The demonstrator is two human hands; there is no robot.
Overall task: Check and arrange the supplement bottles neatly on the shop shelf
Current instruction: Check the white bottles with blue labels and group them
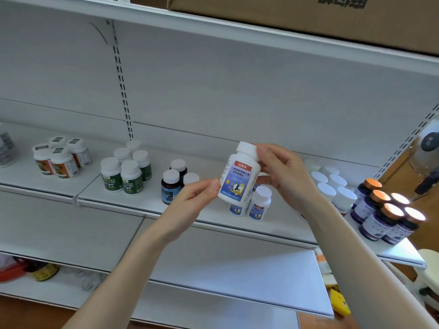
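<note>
Here's the white bottle (240, 176), held up in front of the shelf (147, 198), slightly tilted, label towards us. The left hand (194, 198) pinches its lower left edge. The right hand (285, 176) curls round the cap and upper right side. Two matching bottles (259, 203) stand just below. Green-label bottles (131, 179) stand to the left, purple ones (377, 222) at the right end.

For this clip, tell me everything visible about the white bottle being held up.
The held bottle looks like white plastic, its white cap on. Its label has a red band over a blue picture panel, facing the camera. It is lifted in front of the shelf, tilted slightly. The left hand pinches its lower side; the right hand grips its cap end.
</note>
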